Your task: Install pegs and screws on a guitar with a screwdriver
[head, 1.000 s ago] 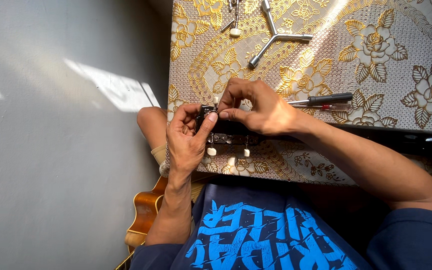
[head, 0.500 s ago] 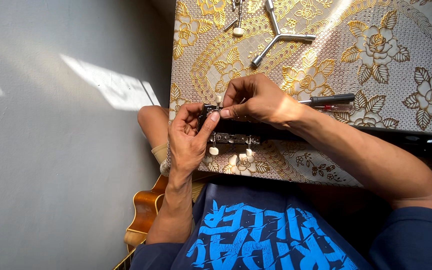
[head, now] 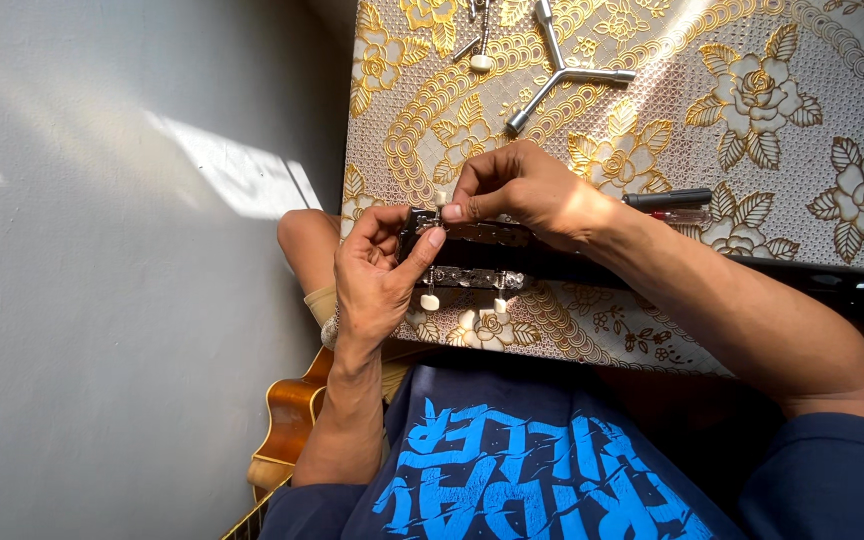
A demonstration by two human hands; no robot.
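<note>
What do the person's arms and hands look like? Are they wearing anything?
Both hands, the left hand and right hand, are bare, with no gloves or rings showing. The forearms are bare too. Dark blue sleeves start near the elbows, part of a shirt with bright blue print.

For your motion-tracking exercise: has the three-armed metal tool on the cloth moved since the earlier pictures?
No. The three-armed metal tool lies on the same gold flower pattern of the cloth as earlier.

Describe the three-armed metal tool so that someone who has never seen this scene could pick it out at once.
Start at the gold floral cloth covering the surface above the person's hands. Near its top edge, above the right hand, lies the three-armed metal tool. It alone is silver with three tube-like arms spreading from one centre; the pen is dark and straight, and the small tuner part is much smaller.
</note>
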